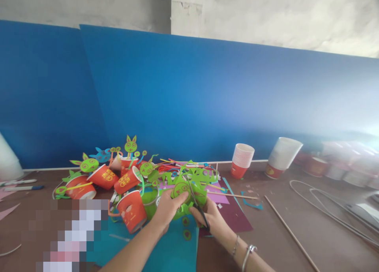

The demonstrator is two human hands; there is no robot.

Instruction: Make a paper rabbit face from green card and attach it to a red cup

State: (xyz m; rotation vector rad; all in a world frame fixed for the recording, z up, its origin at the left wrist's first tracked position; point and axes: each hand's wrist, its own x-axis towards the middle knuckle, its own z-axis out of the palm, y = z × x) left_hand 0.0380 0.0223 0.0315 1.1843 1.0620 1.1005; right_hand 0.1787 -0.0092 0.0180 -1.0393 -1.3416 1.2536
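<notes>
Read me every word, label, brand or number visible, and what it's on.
Nothing reads clearly.
Two neighbouring tipped red cups: large yellow lettering, too blurred to read.
Front red cup: small markings, unreadable.
Leaning cup stack: yellowish emblem, too blurred.
Held green paper: drawn lines, no readable text.

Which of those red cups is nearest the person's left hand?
The frontmost red cup, tilted, beside the left hand; the other red cups sit farther back or off to the right.
</notes>
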